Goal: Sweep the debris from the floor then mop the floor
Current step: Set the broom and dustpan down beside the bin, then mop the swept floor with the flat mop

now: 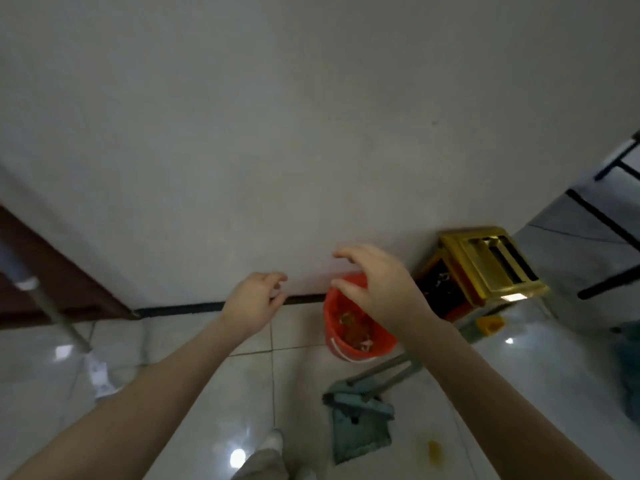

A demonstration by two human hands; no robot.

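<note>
An orange bucket [349, 337] with debris inside stands by the wall on the white tiled floor [214, 393]. My right hand [377, 289] hovers above its rim, fingers spread and holding nothing. To the left of the bucket my left hand [254, 303] is empty too, with its fingers loosely curled and apart. A teal dustpan [360, 431] with its long handle lies on the floor just in front of the bucket. A mop [52, 313] with a pale handle leans at the left, its white head [98, 375] resting on the tiles. A yellow stain [434, 452] marks the floor at the lower right.
A white wall [311, 133] fills the upper view, with a dark baseboard [180, 308]. A brown door [52, 289] is at the left. A yellow and orange stool [485, 268] stands right of the bucket. Black furniture legs [602, 216] are at the far right. My shoe [273, 441] is below.
</note>
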